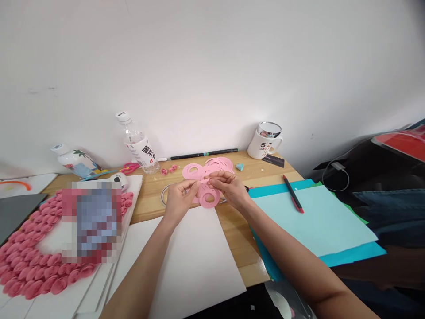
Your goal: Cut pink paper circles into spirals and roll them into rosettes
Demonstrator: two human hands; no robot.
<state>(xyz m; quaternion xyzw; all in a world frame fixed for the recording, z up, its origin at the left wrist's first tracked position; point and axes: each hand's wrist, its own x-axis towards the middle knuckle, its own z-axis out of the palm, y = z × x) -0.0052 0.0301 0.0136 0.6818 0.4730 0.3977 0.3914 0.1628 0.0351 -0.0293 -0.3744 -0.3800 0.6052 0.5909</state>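
My left hand (179,200) and my right hand (231,188) meet over the middle of the table, both pinching. Between their fingertips is a small piece of pink paper (203,181), largely covered by the fingers. Just beneath hangs or lies a pink paper ring (209,204); whether it is joined to the held piece I cannot tell. Behind my hands lies a heap of pink paper rings (219,164), with another ring (186,172) at its left. Part of a grey round object (163,195) shows beside my left hand.
White sheets (195,261) lie in front. To the left is a wreath of pink paper flowers (43,221), partly blurred out. A clear bottle (141,146), marker pens (204,154) and a mug (262,144) stand or lie by the wall. Blue paper (315,217) carries a pen (293,195).
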